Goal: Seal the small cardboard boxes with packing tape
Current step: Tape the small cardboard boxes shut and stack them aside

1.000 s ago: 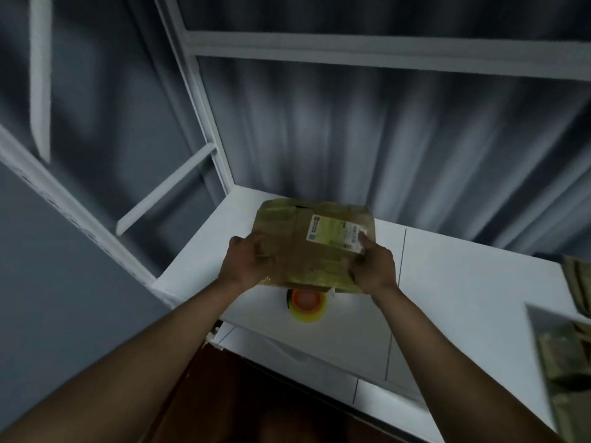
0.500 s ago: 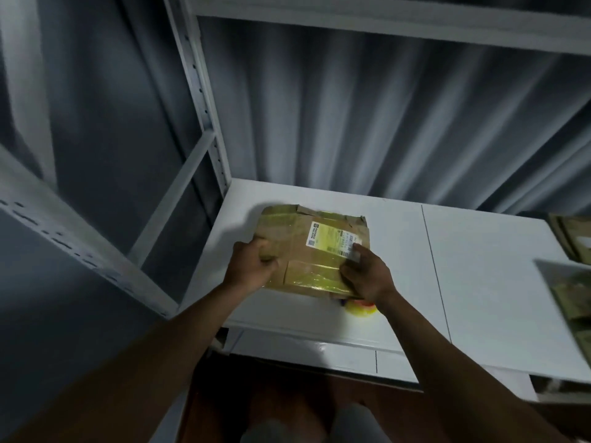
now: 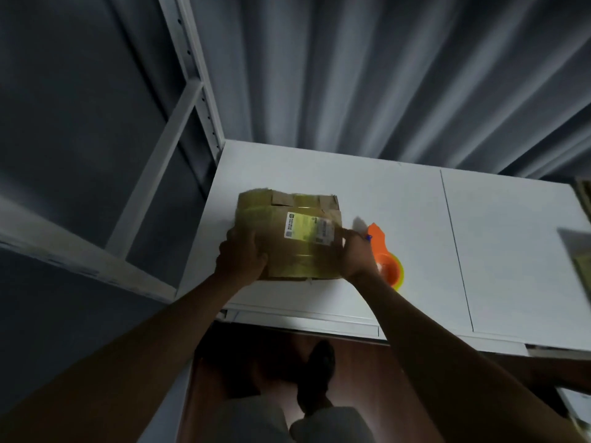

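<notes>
Box: I saw the small cardboard box (image 3: 289,236) on the white table (image 3: 511,238), towards its left end, wrapped in yellowish clear tape and already looking sealed along its top.
Label: a white and pale-green shipping label (image 3: 308,230) lay on the box's upper face, towards the right side; its print was too small for me to read.
Left hand: my left hand (image 3: 241,255) gripped the box's near-left corner, fingers curled over the top edge and the thumb side down the near face.
Right hand: my right hand (image 3: 358,257) held the box's right side, with the fingers wrapped onto the right edge beside the label; I could not tell how far they reached underneath.
Tape dispenser: the orange tape dispenser (image 3: 385,259) with its yellowish roll lay on the table just beside the box's right side, partly hidden behind my right hand; neither hand was holding it.
Table surroundings: a white metal rack frame (image 3: 192,91) rose at the table's far-left corner, and grey pleated curtains (image 3: 383,75) hung behind it.
Right edge: some blurred brownish packages (image 3: 583,263) showed at the far right, too cut off to describe.
Below: brown floor (image 3: 358,372) and my legs showed under the table's near edge.
</notes>
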